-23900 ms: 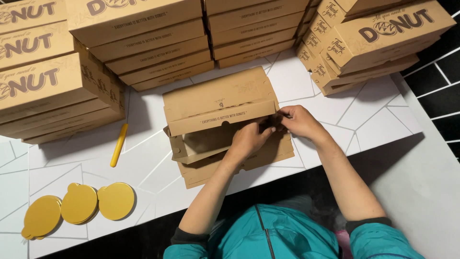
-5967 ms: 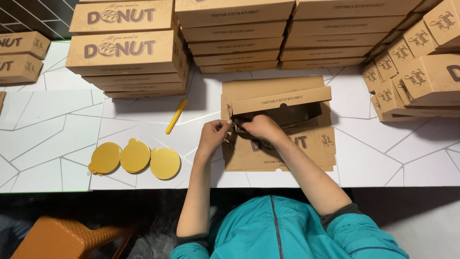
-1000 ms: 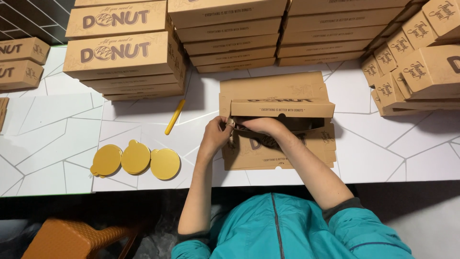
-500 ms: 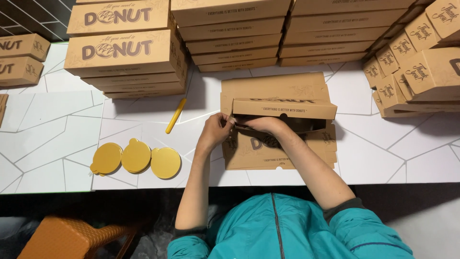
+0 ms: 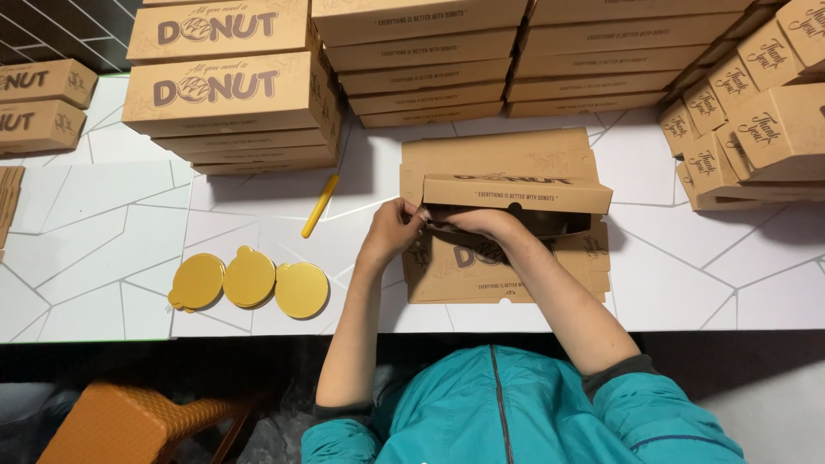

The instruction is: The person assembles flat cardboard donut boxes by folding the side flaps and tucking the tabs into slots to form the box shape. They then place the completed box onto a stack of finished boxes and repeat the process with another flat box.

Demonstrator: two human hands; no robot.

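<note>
A half-folded brown cardboard box lies on a small pile of flat box blanks in front of me on the white table. My left hand pinches the box's left front corner. My right hand grips the lower edge of the raised front wall just beside it. The fingertips of both hands are partly tucked under the cardboard.
Stacks of finished brown boxes line the back, with more at the far left and right. A yellow pen-like tool lies left of the box. Three round gold discs sit near the front edge. An orange stool stands below.
Over the last second the hands stay at the box's left corner and the front wall stands a little straighter. Earlier I worked a similar box further left.
</note>
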